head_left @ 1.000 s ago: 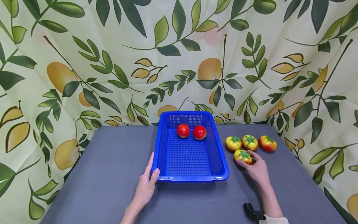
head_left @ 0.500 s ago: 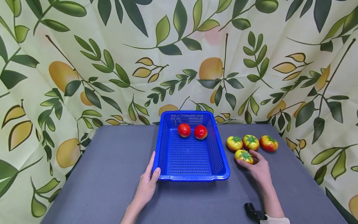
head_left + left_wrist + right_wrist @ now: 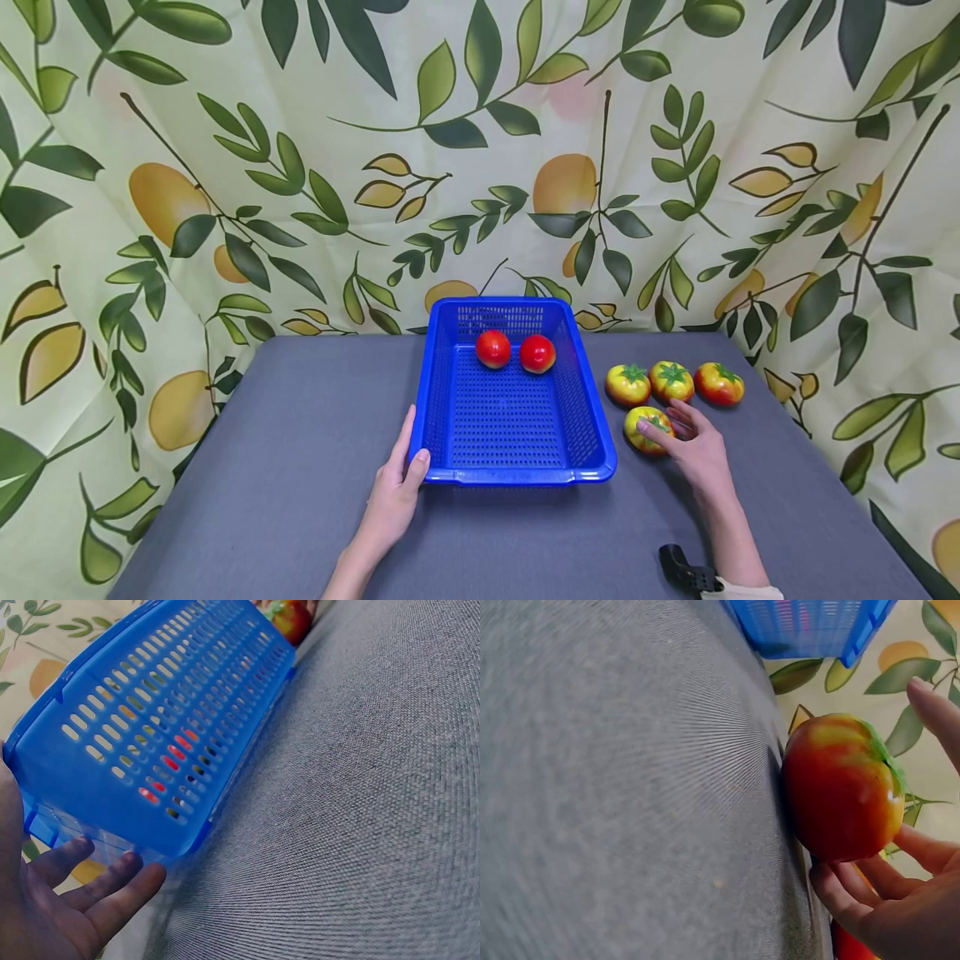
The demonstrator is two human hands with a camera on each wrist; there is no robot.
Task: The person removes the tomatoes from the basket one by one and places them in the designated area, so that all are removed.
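Note:
A blue plastic basket (image 3: 517, 477) stands on the table with two red tomatoes (image 3: 492, 349) at its far end. My left hand (image 3: 393, 498) holds its near left corner, thumb on the rim and fingers along the outer side. To the right of the basket, a yellow-red tomato (image 3: 633, 417) with a green star-shaped top lies on the cloth. My right hand (image 3: 701, 458) is spread around it. In the right wrist view the thumb stands off this tomato (image 3: 840, 787), while the fingertips are right at its side.
Behind that tomato, three more yellow-red tomatoes (image 3: 672, 382) lie in a row near the table's right edge. A grey cloth (image 3: 300, 467) covers the table. A leaf-patterned curtain (image 3: 480, 183) hangs behind. A black device (image 3: 684, 572) sits at my right wrist.
The near tomato has tilted and settled slightly toward me. My right fingers, earlier around it, have loosened, and the thumb has lifted off. The left hand and basket stay put.

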